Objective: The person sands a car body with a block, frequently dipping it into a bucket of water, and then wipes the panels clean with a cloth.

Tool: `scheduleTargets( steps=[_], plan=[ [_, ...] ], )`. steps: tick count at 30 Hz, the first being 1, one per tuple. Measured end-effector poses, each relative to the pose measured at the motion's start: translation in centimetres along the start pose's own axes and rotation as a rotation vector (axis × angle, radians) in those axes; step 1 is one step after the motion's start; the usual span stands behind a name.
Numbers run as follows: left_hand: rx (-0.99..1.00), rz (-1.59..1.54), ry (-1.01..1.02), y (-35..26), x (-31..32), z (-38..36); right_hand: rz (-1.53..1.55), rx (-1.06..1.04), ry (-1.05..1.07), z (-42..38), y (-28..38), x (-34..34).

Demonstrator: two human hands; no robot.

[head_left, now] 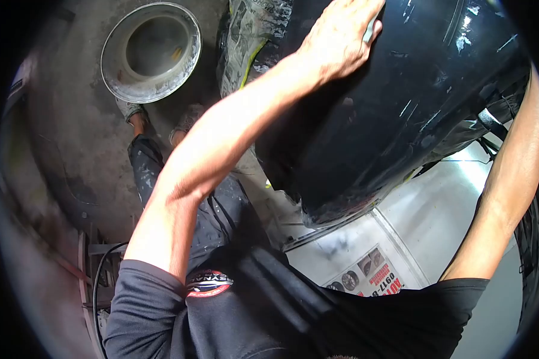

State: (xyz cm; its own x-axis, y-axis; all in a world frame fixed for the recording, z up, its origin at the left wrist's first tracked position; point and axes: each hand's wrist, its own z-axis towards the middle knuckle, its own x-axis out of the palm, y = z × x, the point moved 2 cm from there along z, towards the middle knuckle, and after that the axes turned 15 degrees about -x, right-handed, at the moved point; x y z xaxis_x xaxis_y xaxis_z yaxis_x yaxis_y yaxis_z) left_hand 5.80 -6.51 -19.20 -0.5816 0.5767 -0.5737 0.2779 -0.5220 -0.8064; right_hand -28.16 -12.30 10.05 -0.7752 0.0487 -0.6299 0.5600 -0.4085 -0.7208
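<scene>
Resting on a glossy black car body panel (365, 119), my left hand (344, 39) is at the top of the view with its fingers closed. A small pale grey piece (369, 31) shows between the thumb and the fingers; its kind is too little seen to name. Whitish scuffs and streaks mark the panel, mostly on its right half. My right forearm (509, 173) reaches up along the panel's right side, and the hand is cut off by the frame's edge.
A round pail (188, 75) with something small and yellow inside stands on the concrete floor (60, 113), near my shoes. Newspaper masking (239, 60) hangs at the panel's left edge. A white surface with a printed wheel sticker (365, 272) lies below. A black hose (96, 287) runs at lower left.
</scene>
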Motion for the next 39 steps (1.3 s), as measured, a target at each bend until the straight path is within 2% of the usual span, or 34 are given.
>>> scheduleTargets(
  steps=[1,2,3,5,6,7,8,9,11,12,14,15,16,17,19,21,23,24,26,28,30,34,35,37,39],
  plan=[
    [-0.058,-0.553,0.034,0.3,-1.4,-0.5,0.019,0.004,0.001,-0.1,0.1,-0.2],
    [0.012,-0.419,0.000,0.0,-1.0,-3.8,0.039,0.007,0.000,-0.1,0.2,-0.3],
    [-0.039,-0.466,0.157,-0.8,-2.5,-7.7,0.034,0.021,0.007,-0.3,0.7,-0.7],
    [-0.096,-0.538,0.352,-0.5,-1.2,-17.6,0.022,0.055,0.020,-0.7,1.8,-1.6],
    [-0.100,-0.538,0.365,-0.1,-0.7,-21.0,-0.010,-0.005,0.044,-0.8,1.8,-1.9],
    [-0.092,-0.552,0.379,0.1,-0.8,-21.5,-0.040,-0.067,0.063,-0.8,1.8,-2.0],
    [-0.128,-0.522,0.339,0.1,-1.2,-18.7,-0.067,-0.133,0.086,-0.7,2.0,-1.9],
    [-0.168,-0.489,0.303,0.0,-1.7,-14.3,-0.036,-0.091,0.048,-0.6,1.6,-1.4],
    [-0.193,-0.566,-0.024,0.1,-0.2,-6.1,0.028,-0.002,-0.024,-0.2,0.2,-0.1],
    [-0.216,-0.603,0.054,1.2,0.3,-1.9,0.079,0.018,-0.039,-0.2,0.2,-0.1],
    [-0.239,-0.612,0.073,2.2,0.7,-0.9,0.078,0.027,-0.035,-0.2,0.0,0.1],
    [-0.242,-0.583,0.004,1.9,0.8,-3.0,0.079,0.027,-0.036,0.0,-0.1,0.3],
    [-0.240,-0.552,-0.065,1.5,1.0,-5.5,0.039,0.086,0.024,-1.6,3.5,-3.3],
    [-0.222,-0.579,-0.006,1.7,0.9,-10.8,-0.003,0.142,0.088,-3.2,7.2,-6.8],
    [-0.345,-0.594,0.184,1.8,0.9,-22.9,0.017,0.235,0.153,-1.4,5.0,-4.8],
    [-0.423,-0.601,0.317,1.4,1.2,-32.2,0.056,0.197,0.113,-2.0,6.5,-6.2],
    [-0.416,-0.584,0.267,2.2,1.1,-28.6,0.048,0.179,0.115,-1.7,5.5,-5.4],
    [-0.387,-0.573,0.195,3.1,0.8,-23.1,-0.005,0.187,0.097,-1.1,3.9,-3.6],
    [-0.373,-0.551,0.063,5.0,1.7,-13.0,0.030,0.179,0.094,-1.4,4.8,-4.3],
    [-0.396,-0.621,-0.079,7.0,3.6,-6.7,0.008,0.169,0.091,-1.4,5.1,-4.7],
    [-0.407,-0.626,0.014,6.5,2.9,-10.4,-0.004,0.158,0.089,-1.5,5.3,-4.6],
    [-0.470,-0.564,0.285,2.5,1.0,-32.2,-0.024,0.147,0.093,-1.2,4.7,-4.4],
    [-0.503,-0.579,0.353,1.7,1.0,-35.3,-0.030,0.141,0.095,-1.2,4.7,-4.3],
    [-0.421,-0.611,0.281,2.0,0.9,-31.1,-0.040,0.123,0.100,-1.4,5.2,-4.5],
    [-0.226,-0.560,0.205,2.4,0.3,-19.7,-0.045,0.100,0.100,-2.4,5.8,-4.8]
  ],
)
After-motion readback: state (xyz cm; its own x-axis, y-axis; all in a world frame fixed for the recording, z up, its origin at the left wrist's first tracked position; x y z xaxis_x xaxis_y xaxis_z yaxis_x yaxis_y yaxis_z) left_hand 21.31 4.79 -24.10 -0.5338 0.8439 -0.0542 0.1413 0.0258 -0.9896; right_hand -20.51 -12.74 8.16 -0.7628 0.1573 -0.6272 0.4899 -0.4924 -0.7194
